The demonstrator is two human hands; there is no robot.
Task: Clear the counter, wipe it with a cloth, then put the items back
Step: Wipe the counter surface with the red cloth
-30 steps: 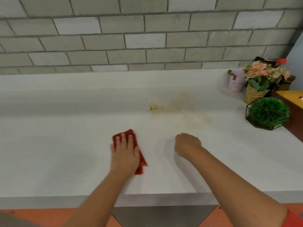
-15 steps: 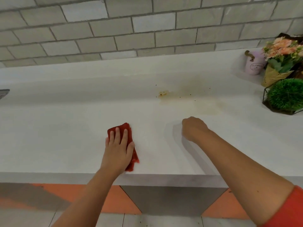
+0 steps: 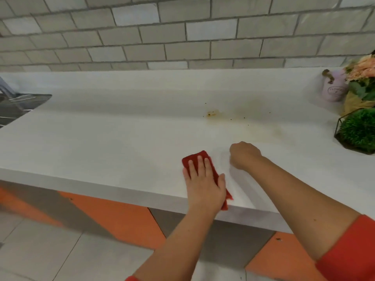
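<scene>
A folded red cloth (image 3: 196, 159) lies on the white counter (image 3: 121, 142) near its front edge. My left hand (image 3: 205, 181) presses flat on the cloth with straight fingers. Just to the right, my right hand (image 3: 244, 156) rests on the counter as a closed fist and holds nothing. A brownish stain with dark specks (image 3: 212, 114) marks the counter further back, and a fainter smear spreads to its right.
At the far right stand a pink pot (image 3: 332, 90), a bouquet of pink flowers (image 3: 363, 78) and a green ball plant in a wire frame (image 3: 359, 130). A steel sink (image 3: 18, 104) sits at the left. A tiled wall runs behind the counter.
My left hand has slid the cloth toward the counter's front edge, closer to my right fist. The view has turned left and tilted down, bringing the sink into sight.
</scene>
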